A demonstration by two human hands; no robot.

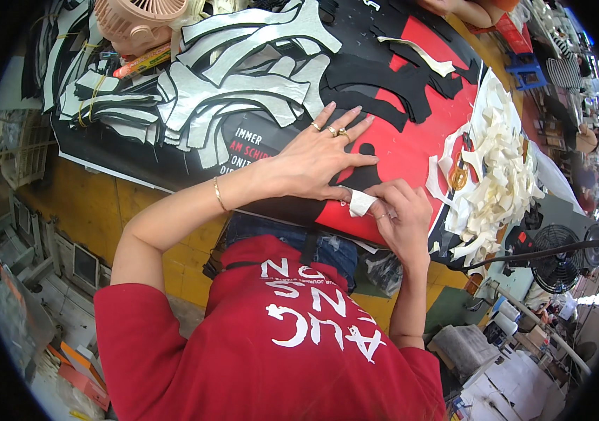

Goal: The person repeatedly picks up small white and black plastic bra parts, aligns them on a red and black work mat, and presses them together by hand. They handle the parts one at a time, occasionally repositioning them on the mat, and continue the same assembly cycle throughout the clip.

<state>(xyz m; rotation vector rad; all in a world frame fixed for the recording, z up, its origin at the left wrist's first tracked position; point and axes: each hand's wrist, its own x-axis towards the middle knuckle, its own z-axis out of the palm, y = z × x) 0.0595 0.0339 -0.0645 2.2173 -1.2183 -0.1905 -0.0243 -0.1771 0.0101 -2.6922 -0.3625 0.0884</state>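
Left of the heap of cream scraps (pixel 492 165), the right hand (pixel 405 214) pinches a small white piece (pixel 362 203) between thumb and fingers, just above a red and black printed sheet (pixel 415 144) that runs under the heap. Further left of the heap, the left hand (pixel 324 158) lies palm down with its fingers spread apart on the sheet; its thumb points at the white piece, though whether they touch cannot be told. Left of the heap's far end lie black cut pieces (pixel 380 88), near the left fingertips. Well left of the heap, white strips with black edges (pixel 243 91) overlap in a thick pile, and a pink fan (pixel 138 24) stands beyond them, farthest from the heap.
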